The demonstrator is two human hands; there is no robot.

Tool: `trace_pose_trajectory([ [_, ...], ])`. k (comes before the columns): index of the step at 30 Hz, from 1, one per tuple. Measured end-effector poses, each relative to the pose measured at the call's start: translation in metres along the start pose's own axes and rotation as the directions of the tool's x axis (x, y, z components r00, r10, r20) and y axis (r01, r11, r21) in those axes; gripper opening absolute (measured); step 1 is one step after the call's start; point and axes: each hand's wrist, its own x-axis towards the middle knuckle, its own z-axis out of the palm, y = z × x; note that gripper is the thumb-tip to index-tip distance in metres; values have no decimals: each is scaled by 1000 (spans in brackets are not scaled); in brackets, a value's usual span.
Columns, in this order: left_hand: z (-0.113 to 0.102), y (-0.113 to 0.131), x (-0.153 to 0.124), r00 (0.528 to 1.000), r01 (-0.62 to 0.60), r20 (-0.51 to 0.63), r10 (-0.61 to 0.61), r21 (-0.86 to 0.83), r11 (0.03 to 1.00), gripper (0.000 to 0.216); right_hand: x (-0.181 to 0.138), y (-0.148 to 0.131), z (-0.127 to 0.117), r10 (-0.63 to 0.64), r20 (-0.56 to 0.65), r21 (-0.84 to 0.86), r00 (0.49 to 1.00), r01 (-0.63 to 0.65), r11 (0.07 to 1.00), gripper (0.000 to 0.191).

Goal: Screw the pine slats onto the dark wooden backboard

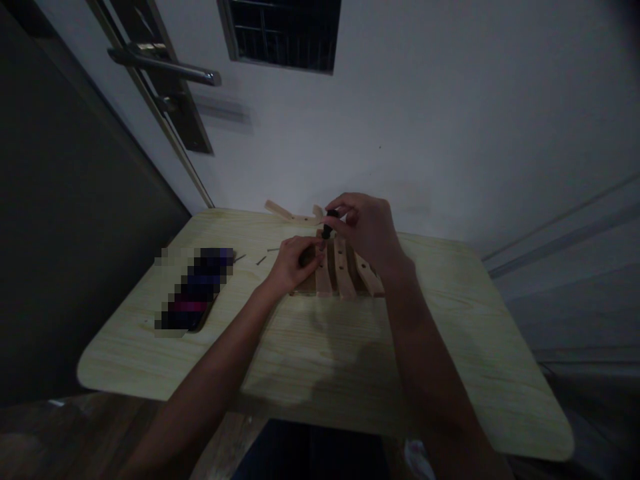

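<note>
My right hand (367,223) is closed around the black handle of a small screwdriver (327,230), which points down at a slatted wooden piece (345,273). Pale angled slats with dark holes lie side by side across its darker base. My left hand (295,261) rests at the left end of this piece, its thumb and forefinger curled in close to the screwdriver's lower end. What sits between those fingertips is too small and dark to make out. Behind the hands lies a loose pale wooden strip (290,213), partly covered by the right hand.
Several screws (261,260) lie on the light wooden table (300,353) left of my left hand. A phone (195,293) with a blurred-out screen is farther left. A white door with a metal handle (175,70) rises behind the table's back edge.
</note>
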Motion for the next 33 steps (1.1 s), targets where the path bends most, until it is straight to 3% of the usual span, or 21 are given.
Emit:
trace_pose_trajectory([
  [5, 0, 2, 0, 1000, 3, 5, -4, 9, 1000, 28, -1, 1, 8, 44, -55, 8, 997, -44, 999, 33],
  [11, 0, 0, -1, 1000, 1, 1, -1, 12, 1000, 32, -1, -3, -2, -52, 68, 111, 996, 44, 993, 13],
  [16, 0, -1, -1, 1000, 3, 2, -3, 20, 1000, 32, -4, -2, -11, -59, 112, 98, 992, 48, 994, 30],
  [21, 0, -2, -1, 1000, -11, 3, 11, 4, 1000, 30, -2, 3, -10, 0, 59, 15, 998, -1, 1000, 10],
  [27, -1, 0, -1, 1000, -8, 10, 8, 11, 1000, 30, -1, 5, 0, 58, -16, -26, 998, -58, 998, 36],
  [33, 1, -1, -1, 1000, 5, -1, -5, -14, 1000, 31, -1, 3, -1, -38, 69, 98, 997, 31, 995, 25],
])
